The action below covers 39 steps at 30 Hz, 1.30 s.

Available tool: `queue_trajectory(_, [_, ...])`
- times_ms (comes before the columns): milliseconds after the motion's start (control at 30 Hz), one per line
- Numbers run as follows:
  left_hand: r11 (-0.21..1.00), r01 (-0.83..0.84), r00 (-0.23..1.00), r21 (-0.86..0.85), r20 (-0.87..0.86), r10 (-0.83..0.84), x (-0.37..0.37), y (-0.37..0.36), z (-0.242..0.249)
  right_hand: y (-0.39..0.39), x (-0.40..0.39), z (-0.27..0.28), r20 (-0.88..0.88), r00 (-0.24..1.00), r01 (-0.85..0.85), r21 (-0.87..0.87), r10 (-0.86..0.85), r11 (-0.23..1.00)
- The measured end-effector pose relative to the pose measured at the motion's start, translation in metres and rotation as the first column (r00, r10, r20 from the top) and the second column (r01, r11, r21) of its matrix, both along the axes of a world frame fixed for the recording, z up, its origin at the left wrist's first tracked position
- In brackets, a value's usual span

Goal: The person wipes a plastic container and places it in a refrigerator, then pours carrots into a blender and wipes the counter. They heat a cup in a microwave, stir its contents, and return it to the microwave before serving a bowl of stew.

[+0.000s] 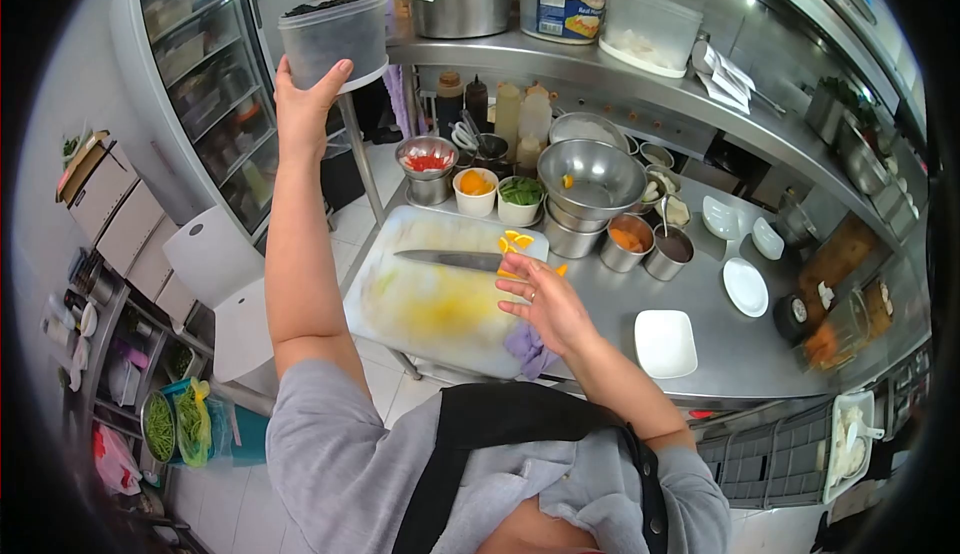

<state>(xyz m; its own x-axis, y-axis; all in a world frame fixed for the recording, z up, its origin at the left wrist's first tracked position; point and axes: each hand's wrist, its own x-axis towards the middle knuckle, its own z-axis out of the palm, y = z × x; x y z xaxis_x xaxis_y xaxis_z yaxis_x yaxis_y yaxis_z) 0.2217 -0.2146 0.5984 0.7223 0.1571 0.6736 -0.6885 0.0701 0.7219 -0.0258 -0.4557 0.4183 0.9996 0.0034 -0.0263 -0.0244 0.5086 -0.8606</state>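
My left hand is raised at the upper left. Its thumb and fingers grip a clear plastic tub with dark contents, held up beside the shelf. Over the right side of the white cutting board, my right hand has its fingers stretched out with nothing in them. Just beyond those fingers lies a knife, its handle partly hidden by the hand. Orange slices rest by the knife. A purple cloth sits at the board's near right corner. Yellow stains mark the board.
Bowls and pots, including a large steel bowl, line the counter's back. A square white dish is at the right. Overhead runs a metal shelf carrying a pot and tubs. A glass-door fridge stands at the left.
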Motion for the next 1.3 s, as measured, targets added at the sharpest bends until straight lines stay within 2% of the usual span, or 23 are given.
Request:
queue_trajectory(100, [0.974,0.174,0.983,-0.147,0.081,-0.163,-0.002,-0.002,0.000,-0.010,-0.004,-0.007,-0.022,0.999,0.042,0.031,-0.042,0.999])
queue_trajectory(200, [0.936,0.238,0.969,-0.259,0.120,-0.214,-0.010,-0.006,-0.003,-0.015,-0.004,0.000,-0.004,0.999,0.036,-0.134,-0.037,0.990])
queue_trajectory(233, [0.932,0.250,0.965,-0.262,0.146,-0.218,-0.011,-0.006,-0.005,-0.016,-0.002,0.005,0.102,0.995,0.051,-0.350,-0.016,0.936])
queue_trajectory(300, [0.922,0.277,0.953,-0.272,0.204,-0.226,-0.010,-0.006,-0.008,-0.021,0.013,0.030,0.285,0.954,0.145,-0.711,0.093,0.688])
queue_trajectory(333, [0.924,0.280,0.951,-0.261,0.207,-0.230,-0.009,-0.007,-0.008,-0.019,0.018,0.054,0.478,0.869,0.397,-0.827,0.125,0.398])
queue_trajectory(367, [0.927,0.281,0.950,-0.250,0.211,-0.232,-0.007,-0.007,-0.009,-0.015,0.025,0.083,0.624,0.747,0.626,-0.776,0.228,0.074])
queue_trajectory(433, [0.938,0.252,0.957,-0.237,0.203,-0.206,-0.006,-0.006,-0.010,-0.004,0.048,0.133,0.771,0.564,0.825,-0.503,0.296,-0.259])
queue_trajectory(567, [0.972,0.176,0.971,-0.155,0.190,-0.145,-0.003,0.003,-0.010,0.008,0.119,0.201,0.846,0.342,0.902,-0.175,0.408,-0.394])
queue_trajectory(667, [0.975,0.177,0.974,-0.136,0.166,-0.154,-0.008,0.008,-0.005,0.017,0.171,0.229,0.846,0.298,0.881,-0.065,0.442,-0.469])
queue_trajectory(767, [0.986,0.139,0.982,-0.090,0.140,-0.126,0.000,0.013,-0.005,0.024,0.206,0.245,0.866,0.263,0.882,-0.037,0.425,-0.469])
queue_trajectory(800, [0.994,0.094,0.988,-0.057,0.131,-0.086,0.007,0.015,-0.008,0.027,0.209,0.252,0.853,0.335,0.822,-0.058,0.400,-0.566])
queue_trajectory(900, [0.999,0.045,0.989,0.006,0.139,-0.045,0.025,0.013,-0.011,0.030,0.225,0.270,0.922,0.238,0.896,-0.087,0.306,-0.435])
queue_trajectory(933, [0.999,0.042,0.988,0.022,0.146,-0.045,0.029,0.011,-0.010,0.030,0.230,0.274,0.932,0.245,0.884,-0.102,0.267,-0.455])
queue_trajectory(1033, [0.990,-0.094,0.985,0.104,0.157,0.077,0.040,-0.005,0.005,0.031,0.234,0.279,0.958,0.246,0.904,-0.171,0.149,-0.393])
queue_trajectory(1200, [0.962,-0.237,0.971,0.139,0.006,0.239,0.058,-0.034,0.025,0.033,0.236,0.274,0.972,0.182,0.915,-0.114,0.145,-0.387])
queue_trajectory(1300, [0.857,-0.378,0.905,0.351,-0.054,0.421,0.070,-0.041,0.028,0.031,0.233,0.272,0.977,0.166,0.921,-0.104,0.135,-0.374])
